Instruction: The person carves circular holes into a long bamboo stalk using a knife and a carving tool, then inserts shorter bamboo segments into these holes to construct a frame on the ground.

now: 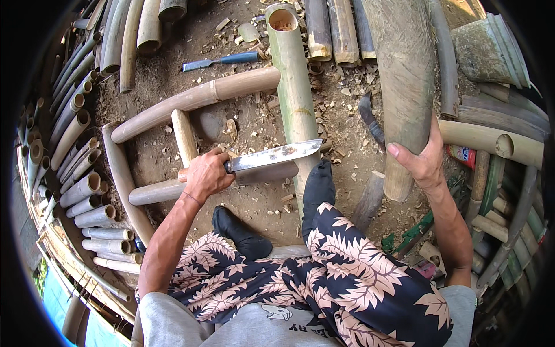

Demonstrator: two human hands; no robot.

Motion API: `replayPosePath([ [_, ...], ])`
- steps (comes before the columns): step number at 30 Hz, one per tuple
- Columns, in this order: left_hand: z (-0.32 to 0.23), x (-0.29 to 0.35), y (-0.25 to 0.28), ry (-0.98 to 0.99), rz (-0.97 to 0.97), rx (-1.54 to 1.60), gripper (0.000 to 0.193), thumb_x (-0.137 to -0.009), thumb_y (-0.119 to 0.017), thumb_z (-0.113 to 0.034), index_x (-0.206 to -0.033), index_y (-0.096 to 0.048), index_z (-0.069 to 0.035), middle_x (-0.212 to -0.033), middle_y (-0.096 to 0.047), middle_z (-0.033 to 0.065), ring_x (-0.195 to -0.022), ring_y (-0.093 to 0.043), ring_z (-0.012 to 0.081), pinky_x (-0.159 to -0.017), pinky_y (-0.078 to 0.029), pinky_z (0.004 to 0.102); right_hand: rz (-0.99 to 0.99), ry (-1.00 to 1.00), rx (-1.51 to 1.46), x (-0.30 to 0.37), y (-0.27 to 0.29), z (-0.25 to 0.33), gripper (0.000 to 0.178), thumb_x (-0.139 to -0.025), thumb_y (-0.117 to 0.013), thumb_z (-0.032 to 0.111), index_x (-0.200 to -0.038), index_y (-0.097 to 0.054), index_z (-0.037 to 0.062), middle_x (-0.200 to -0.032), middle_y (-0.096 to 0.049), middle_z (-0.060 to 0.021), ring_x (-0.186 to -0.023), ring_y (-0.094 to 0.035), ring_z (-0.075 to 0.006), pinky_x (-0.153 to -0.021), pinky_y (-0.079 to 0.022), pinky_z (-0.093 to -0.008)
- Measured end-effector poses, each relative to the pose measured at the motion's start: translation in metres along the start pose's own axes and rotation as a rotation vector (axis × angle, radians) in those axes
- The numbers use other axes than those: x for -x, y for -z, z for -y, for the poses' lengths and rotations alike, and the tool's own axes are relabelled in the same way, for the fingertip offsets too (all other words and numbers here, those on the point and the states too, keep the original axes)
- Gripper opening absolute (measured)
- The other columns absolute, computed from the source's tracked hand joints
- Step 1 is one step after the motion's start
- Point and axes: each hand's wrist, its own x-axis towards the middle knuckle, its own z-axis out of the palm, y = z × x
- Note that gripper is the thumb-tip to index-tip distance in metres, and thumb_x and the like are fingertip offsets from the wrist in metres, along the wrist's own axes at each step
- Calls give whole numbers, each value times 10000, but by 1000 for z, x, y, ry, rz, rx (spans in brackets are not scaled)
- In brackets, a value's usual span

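Observation:
My left hand (208, 173) is closed round the handle of a machete. The broad, rust-spotted machete blade (280, 155) points right, above a light green bamboo post (293, 87) with an open, hollowed end. My right hand (425, 153) grips the lower part of a thick bamboo-like pole (403, 75), thumb in front and the other fingers mostly hidden behind it. This pole stands up close to the camera and narrows to a pale cut end. Two brown bamboo rails (202, 94) run from the post toward the left, with a short crosspiece (185, 139) between them.
A blue-handled chisel (221, 61) and a curved dark tool (371, 120) lie on the chip-strewn dirt. Cut bamboo tubes (81, 191) are stacked at the left. More bamboo and a dirty bucket (488, 52) stand at the right. My dark-socked foot (319, 185) is against the post.

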Motion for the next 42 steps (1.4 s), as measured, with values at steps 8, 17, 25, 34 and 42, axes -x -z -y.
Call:
replayPosePath([
  [8,0,-2,2,14,54,-6,327,-678,-685,-259,-938,-714,-62,-964,-672,148,-831,-674,372,-770,-549,463,102,77,212,1,-5,4,994,-666,-860,289,-1437,-336,-56,-1287,-559,-222,-1169,-587,-324,-1012,-461,-409],
  [17,3,-31,13,43,177,-51,317,-716,-666,-290,-898,-752,-44,-814,-698,243,-813,-693,399,-806,-554,460,786,1066,813,-45,-32,-31,850,-657,-851,301,-1390,-449,144,-1017,-616,-138,-805,-658,-267,-677,-588,-393],
  [25,7,-32,8,45,167,-48,339,-709,-689,-287,-929,-749,-36,-812,-688,258,-812,-688,396,-819,-548,455,894,1121,489,12,-57,16,653,-783,-744,257,-1354,-467,105,-866,-552,-76,-738,-623,-235,-610,-582,-343],
  [34,7,-31,9,9,153,-97,278,-687,-667,-265,-815,-737,-28,-794,-693,239,-796,-694,392,-784,-561,454,932,786,813,-3,-46,21,607,-768,-749,302,-1269,-500,66,-882,-601,-131,-793,-663,-285,-598,-576,-387],
  [42,10,-28,4,35,96,-95,264,-686,-653,-262,-790,-723,-30,-777,-692,229,-770,-689,393,-754,-561,462,902,629,1105,-15,-30,5,771,-679,-860,408,-1263,-496,61,-980,-629,-166,-848,-670,-296,-655,-588,-377],
])
